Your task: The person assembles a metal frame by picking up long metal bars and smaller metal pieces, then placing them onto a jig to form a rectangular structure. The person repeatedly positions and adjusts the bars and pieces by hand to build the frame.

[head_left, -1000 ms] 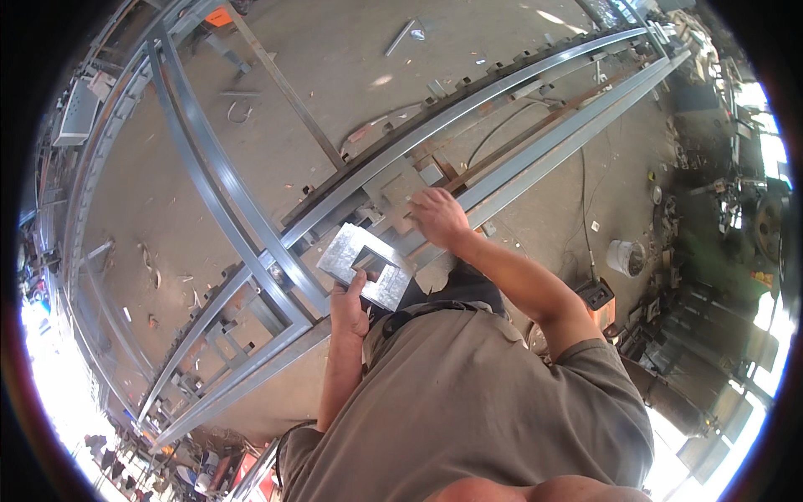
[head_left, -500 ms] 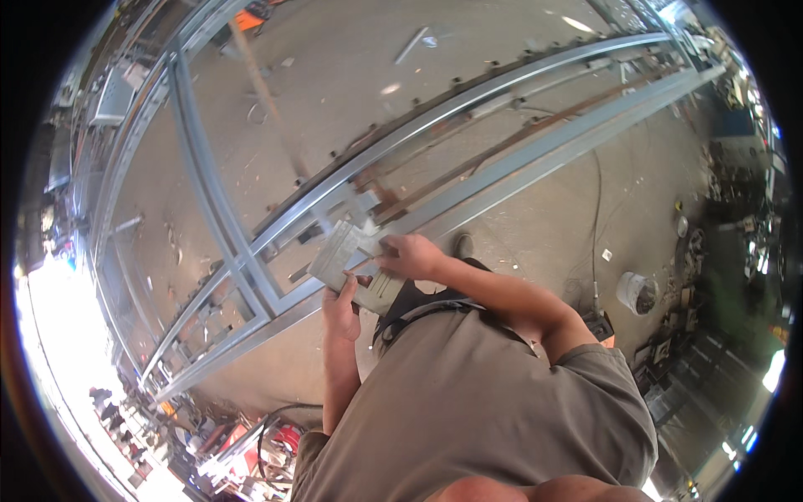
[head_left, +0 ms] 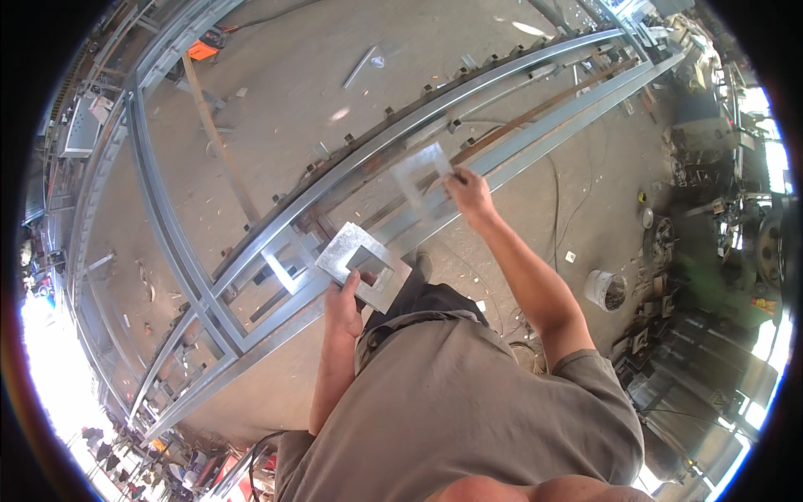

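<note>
My left hand (head_left: 341, 308) grips a small stack of square metal plates (head_left: 337, 253), each with a square hole, its thumb reaching over the hole's edge. Out to the right, my right hand (head_left: 470, 199) pinches a single thin square plate (head_left: 423, 156) with the same kind of cutout, smeared by motion. That plate hangs over the long rails of a galvanized steel frame (head_left: 548, 134); whether it touches them I cannot tell. Left of the stack, another holed square plate (head_left: 280, 272) lies across the rails.
Crossbars (head_left: 159, 197) join the frame at the left. A rusty bar (head_left: 535, 113) runs between its rails. A white bucket (head_left: 597, 286) stands on the floor to the right, near a cable (head_left: 559, 209). An orange tool (head_left: 202, 48) lies at the far left.
My right hand has moved away from the stack, up and to the right, carrying one plate. My left hand keeps hold of the rest. The view has shifted slightly.
</note>
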Demonstrator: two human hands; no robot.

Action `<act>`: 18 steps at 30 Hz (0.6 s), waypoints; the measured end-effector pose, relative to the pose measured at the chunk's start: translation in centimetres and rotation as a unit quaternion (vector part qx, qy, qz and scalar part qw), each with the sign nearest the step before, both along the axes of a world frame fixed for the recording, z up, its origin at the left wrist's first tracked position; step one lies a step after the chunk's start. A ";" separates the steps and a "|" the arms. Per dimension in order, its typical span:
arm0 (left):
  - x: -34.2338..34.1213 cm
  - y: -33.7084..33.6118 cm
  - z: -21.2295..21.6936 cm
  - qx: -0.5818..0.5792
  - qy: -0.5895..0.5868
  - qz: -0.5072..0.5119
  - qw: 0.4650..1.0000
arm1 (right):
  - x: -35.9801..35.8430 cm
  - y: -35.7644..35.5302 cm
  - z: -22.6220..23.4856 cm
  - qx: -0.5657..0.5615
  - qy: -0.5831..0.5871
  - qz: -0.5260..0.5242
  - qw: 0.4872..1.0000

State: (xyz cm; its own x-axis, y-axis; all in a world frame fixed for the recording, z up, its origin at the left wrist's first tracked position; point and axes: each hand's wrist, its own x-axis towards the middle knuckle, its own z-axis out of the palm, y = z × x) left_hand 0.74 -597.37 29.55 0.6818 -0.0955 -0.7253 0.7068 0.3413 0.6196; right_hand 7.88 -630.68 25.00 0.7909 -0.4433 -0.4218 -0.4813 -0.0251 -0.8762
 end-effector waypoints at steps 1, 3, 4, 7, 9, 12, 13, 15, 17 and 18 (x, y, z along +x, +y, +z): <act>0.3 -0.2 -0.3 0.012 0.013 -0.008 1.000 | 1.5 -1.1 -0.3 -0.035 0.017 0.003 0.999; 1.0 -0.6 -1.1 0.025 0.019 -0.024 0.999 | 4.7 -3.3 -0.7 -0.106 0.052 0.011 0.993; 1.3 -0.7 -1.4 0.011 0.021 -0.018 1.000 | 6.3 -4.0 -1.0 -0.160 0.056 0.015 0.985; 1.9 -1.3 -2.3 -0.017 0.027 0.004 0.999 | 8.3 -4.6 -2.1 -0.355 0.058 0.071 0.930; 2.4 -1.5 -2.7 -0.024 0.029 0.009 0.999 | 8.1 -4.6 -2.9 -0.474 0.007 0.097 0.875; 3.3 -2.0 -3.2 -0.033 0.042 0.006 0.999 | 6.8 -4.2 -3.5 -0.504 -0.002 0.195 0.841; 3.5 -2.2 -3.3 -0.052 0.037 0.008 0.998 | 6.3 -3.7 -3.7 -0.515 -0.033 0.225 0.827; 4.1 -2.6 -3.3 -0.036 0.035 0.009 0.999 | 5.1 -3.0 -3.7 -0.526 -0.057 0.279 0.801; 4.7 -3.1 -3.1 -0.045 0.023 0.015 0.999 | 3.7 -2.7 -3.7 -0.533 -0.068 0.317 0.782; 4.9 -3.4 -2.9 -0.053 0.017 0.018 0.998 | 3.1 -2.7 -3.7 -0.543 -0.050 0.318 0.776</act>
